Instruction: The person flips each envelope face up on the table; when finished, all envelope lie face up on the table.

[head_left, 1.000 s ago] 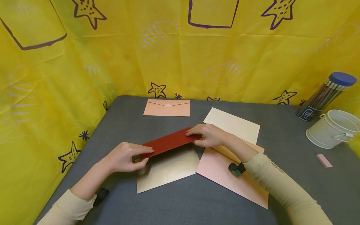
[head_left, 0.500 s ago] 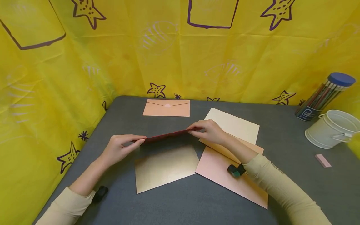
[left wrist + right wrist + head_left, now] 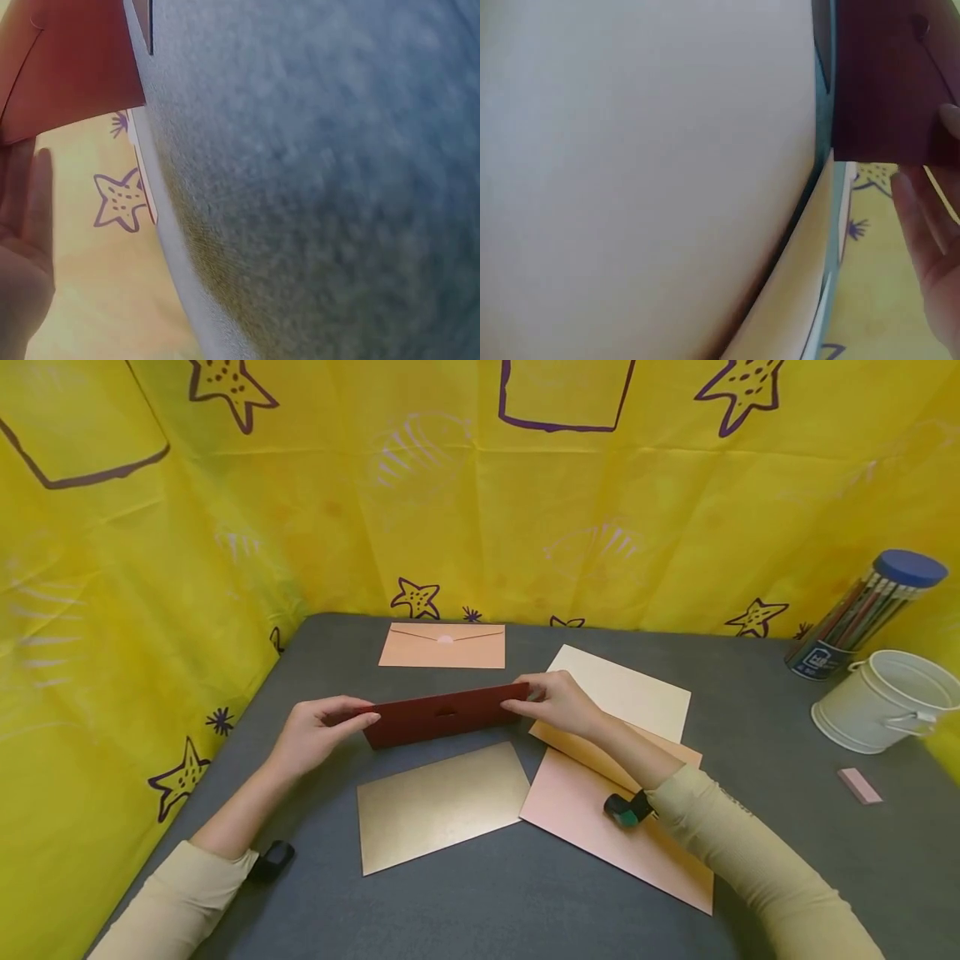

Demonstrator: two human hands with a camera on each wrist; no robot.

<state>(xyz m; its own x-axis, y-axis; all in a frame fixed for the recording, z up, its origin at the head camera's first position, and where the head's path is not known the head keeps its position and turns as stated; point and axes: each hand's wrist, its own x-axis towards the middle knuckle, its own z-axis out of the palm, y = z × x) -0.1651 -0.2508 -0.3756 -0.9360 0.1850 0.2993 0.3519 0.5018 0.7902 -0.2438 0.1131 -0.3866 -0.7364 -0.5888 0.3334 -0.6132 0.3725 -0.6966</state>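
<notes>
A dark red envelope (image 3: 416, 723) is held up between my two hands above the table, tilted nearly upright with its flap side toward me. My left hand (image 3: 309, 737) pinches its left end between thumb and fingers. At the other end, my right hand (image 3: 558, 703) pinches the upper right corner. In the left wrist view, the envelope (image 3: 71, 64) shows its flap line; in the right wrist view, part of the red envelope (image 3: 877, 90) appears with the thumb on it. Just below lies a gold envelope (image 3: 442, 810), flat on the table.
Right of the gold one, pink (image 3: 573, 814), orange-peach (image 3: 581, 750) and cream (image 3: 633, 689) envelopes overlap, partly under my right forearm. A sealed peach envelope (image 3: 442, 653) lies at the back. Far right are a pencil tub (image 3: 862, 618), a white bucket (image 3: 862, 714) and a pink eraser (image 3: 860, 785).
The red envelope has turned from lying slanted, through edge-on, to nearly upright, flap side now facing me. My left hand has moved up and left with it; the right hand has risen slightly.
</notes>
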